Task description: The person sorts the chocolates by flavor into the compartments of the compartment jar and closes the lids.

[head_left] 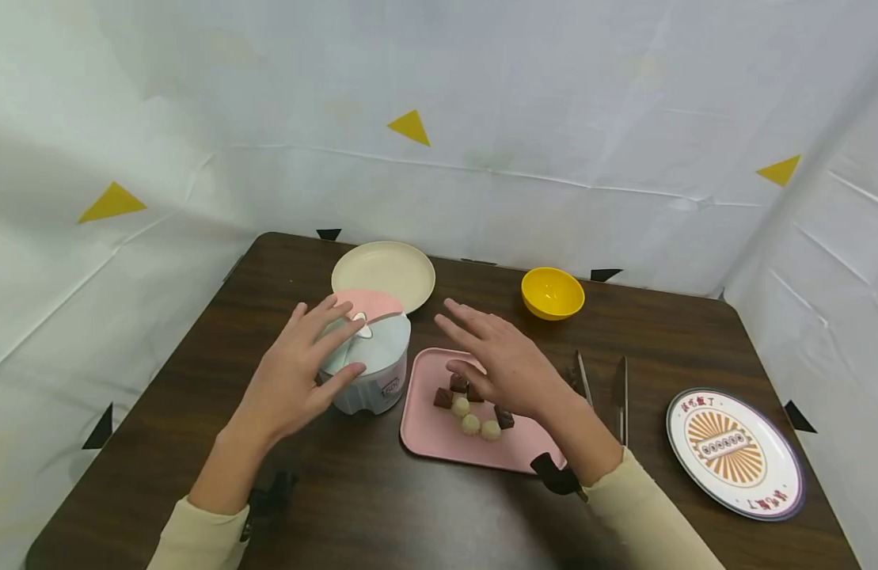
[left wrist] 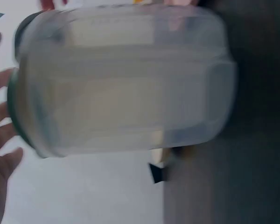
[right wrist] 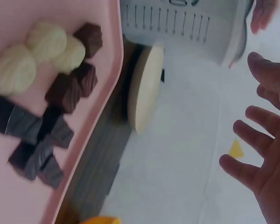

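Note:
A see-through plastic container [head_left: 374, 389] with a pink and pale lid [head_left: 390, 339] stands left of the middle of the table. My left hand [head_left: 285, 384] hovers at its left side with fingers spread, overlapping the lid in the head view. In the left wrist view the container [left wrist: 107, 98] fills most of the frame, its rim close to the fingertips. My right hand [head_left: 506, 360] is raised over a pink tray [head_left: 431, 443], fingers apart and holding nothing. On that tray sit dark brown chocolates [head_left: 443, 397] and cream-coloured swirled sweets [head_left: 470, 425], several of each.
Behind the container lies a cream plate [head_left: 385, 273]. A yellow bowl [head_left: 553, 294] stands at the back. Right of the tray are metal tongs [head_left: 621, 400], partly behind my right arm, and a patterned white plate [head_left: 766, 427]. White sheets [head_left: 517, 103] enclose the table.

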Demonstrator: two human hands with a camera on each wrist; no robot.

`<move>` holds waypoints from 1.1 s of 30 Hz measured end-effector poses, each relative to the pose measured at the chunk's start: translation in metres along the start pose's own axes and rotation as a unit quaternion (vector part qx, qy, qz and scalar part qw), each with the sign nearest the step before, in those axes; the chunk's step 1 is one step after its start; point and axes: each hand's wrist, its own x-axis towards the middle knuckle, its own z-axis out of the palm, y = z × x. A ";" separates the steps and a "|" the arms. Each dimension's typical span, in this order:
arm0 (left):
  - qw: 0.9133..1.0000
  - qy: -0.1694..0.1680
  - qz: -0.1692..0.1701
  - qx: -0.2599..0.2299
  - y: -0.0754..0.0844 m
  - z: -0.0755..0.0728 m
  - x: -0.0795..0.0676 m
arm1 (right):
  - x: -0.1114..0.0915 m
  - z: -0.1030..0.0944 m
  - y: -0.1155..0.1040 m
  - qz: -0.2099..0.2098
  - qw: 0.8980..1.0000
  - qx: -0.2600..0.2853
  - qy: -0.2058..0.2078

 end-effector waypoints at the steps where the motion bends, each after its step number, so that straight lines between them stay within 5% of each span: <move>1: 1.000 0.011 0.006 -0.005 0.001 0.003 -0.001 | 0.005 0.003 -0.002 -0.008 1.000 0.003 0.001; 14: 0.996 0.082 0.030 -0.036 0.002 0.026 -0.010 | 0.045 0.034 -0.019 -0.096 0.994 -0.007 0.046; 33: 0.991 0.123 0.019 -0.053 0.002 0.032 -0.016 | 0.053 0.033 -0.020 -0.091 0.994 -0.054 0.020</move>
